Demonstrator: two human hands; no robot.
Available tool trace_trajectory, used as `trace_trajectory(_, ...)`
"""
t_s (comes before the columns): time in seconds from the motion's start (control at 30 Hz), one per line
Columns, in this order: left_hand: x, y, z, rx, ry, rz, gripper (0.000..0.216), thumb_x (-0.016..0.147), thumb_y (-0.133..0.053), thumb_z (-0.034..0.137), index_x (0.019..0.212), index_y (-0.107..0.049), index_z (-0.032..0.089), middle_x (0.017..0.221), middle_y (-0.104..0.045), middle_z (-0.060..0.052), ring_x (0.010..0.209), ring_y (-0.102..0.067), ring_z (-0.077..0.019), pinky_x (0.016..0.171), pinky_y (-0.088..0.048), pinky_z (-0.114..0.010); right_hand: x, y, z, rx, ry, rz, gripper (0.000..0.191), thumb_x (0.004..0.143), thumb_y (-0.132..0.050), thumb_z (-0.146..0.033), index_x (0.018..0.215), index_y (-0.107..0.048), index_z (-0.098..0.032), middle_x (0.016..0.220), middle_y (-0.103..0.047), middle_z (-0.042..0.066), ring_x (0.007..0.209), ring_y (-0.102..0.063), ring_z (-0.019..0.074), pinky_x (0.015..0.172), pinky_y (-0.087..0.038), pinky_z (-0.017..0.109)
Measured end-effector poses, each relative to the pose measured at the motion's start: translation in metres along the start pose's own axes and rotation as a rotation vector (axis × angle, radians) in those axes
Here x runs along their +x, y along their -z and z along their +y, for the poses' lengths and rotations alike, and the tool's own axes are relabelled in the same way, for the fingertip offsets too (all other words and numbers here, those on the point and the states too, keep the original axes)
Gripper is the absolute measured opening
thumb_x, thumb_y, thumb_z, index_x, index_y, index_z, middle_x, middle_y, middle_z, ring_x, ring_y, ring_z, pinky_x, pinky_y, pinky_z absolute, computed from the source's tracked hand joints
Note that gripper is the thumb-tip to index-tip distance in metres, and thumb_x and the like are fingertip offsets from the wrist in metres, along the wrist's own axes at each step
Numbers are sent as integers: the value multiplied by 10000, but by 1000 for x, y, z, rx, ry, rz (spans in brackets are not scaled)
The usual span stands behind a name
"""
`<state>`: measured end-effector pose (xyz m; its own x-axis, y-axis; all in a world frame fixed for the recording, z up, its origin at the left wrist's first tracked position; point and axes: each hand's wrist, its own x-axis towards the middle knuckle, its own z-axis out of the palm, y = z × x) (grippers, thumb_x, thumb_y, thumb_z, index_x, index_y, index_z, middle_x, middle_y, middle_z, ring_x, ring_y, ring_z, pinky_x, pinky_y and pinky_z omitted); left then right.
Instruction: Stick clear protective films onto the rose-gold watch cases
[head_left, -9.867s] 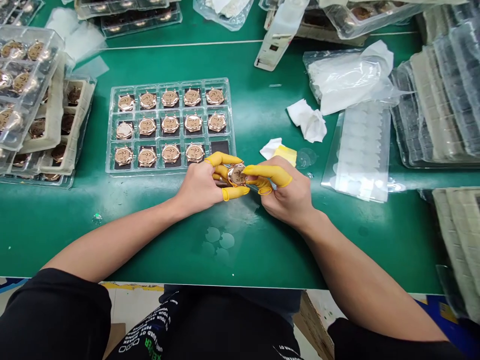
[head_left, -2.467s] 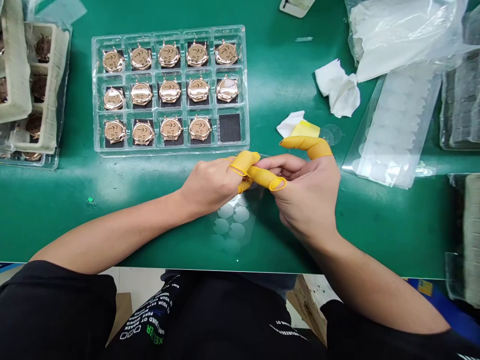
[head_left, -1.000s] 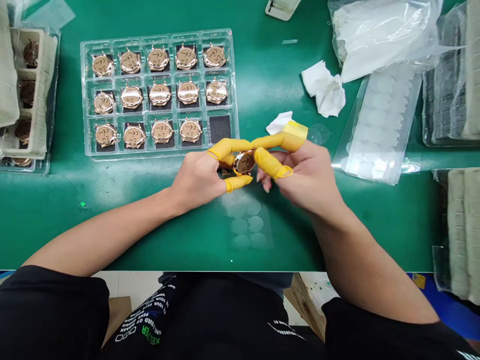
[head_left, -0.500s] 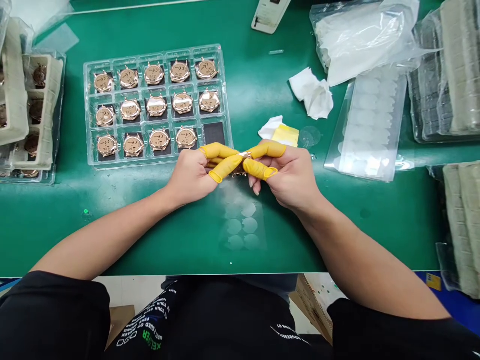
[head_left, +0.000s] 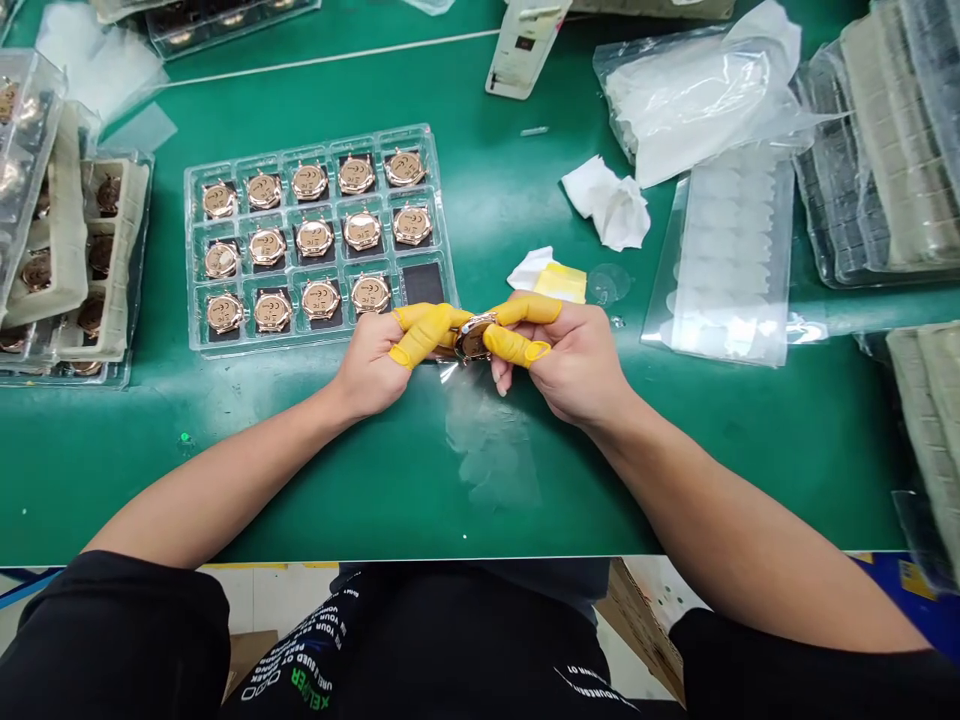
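Observation:
Between my two hands is a rose-gold watch case (head_left: 473, 340), tilted so that part of its round back shows. My right hand (head_left: 574, 345) pinches its right edge between thumb and forefinger, both in yellow finger cots. From the other side my left hand (head_left: 390, 350) grips its left edge, likewise with yellow cots on the fingers. A clear plastic tray (head_left: 322, 335) lies just behind my left hand, with rose-gold watch cases back-up in its compartments; one compartment at the front right shows only a dark pad (head_left: 422, 284). Below my hands lies a transparent sheet of round films (head_left: 491, 460).
Crumpled white tissue (head_left: 611, 205), a yellow-and-white scrap (head_left: 562, 280) and a bag of white material (head_left: 697, 100) lie to the right. Beside them is a pack of clear round films (head_left: 724, 270). Stacked trays stand left (head_left: 112, 260) and right (head_left: 885, 150).
The watch case has turned from nearly edge-on to showing more of its back. My hands have shifted slightly left in view, and the camera view has moved a little.

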<state>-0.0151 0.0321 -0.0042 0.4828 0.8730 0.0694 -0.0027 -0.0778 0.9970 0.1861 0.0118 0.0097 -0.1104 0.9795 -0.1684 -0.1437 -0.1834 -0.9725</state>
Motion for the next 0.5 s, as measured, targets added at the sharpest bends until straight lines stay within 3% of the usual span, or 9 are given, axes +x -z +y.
trace_trajectory(0.13,2,0,-8,36,-87,14,524,931,-708,650,1061,-808,152,1056,-835,-118,946,-807,-206,840,-660,-306,-1,0,-1,-21,14,-18,483,567,-1023,-524,753,-724,-194,590,-610,-37,392,-551,106,332,-488,253)
trace_trajectory(0.5,3,7,-3,-136,-2,-21,410,884,-794,577,1068,-853,214,1036,-837,-63,890,-797,-211,767,-662,-308,-2,3,-8,45,6,-51,453,599,-1010,-531,779,-764,-196,648,-660,-13,412,-581,113,356,-505,270)
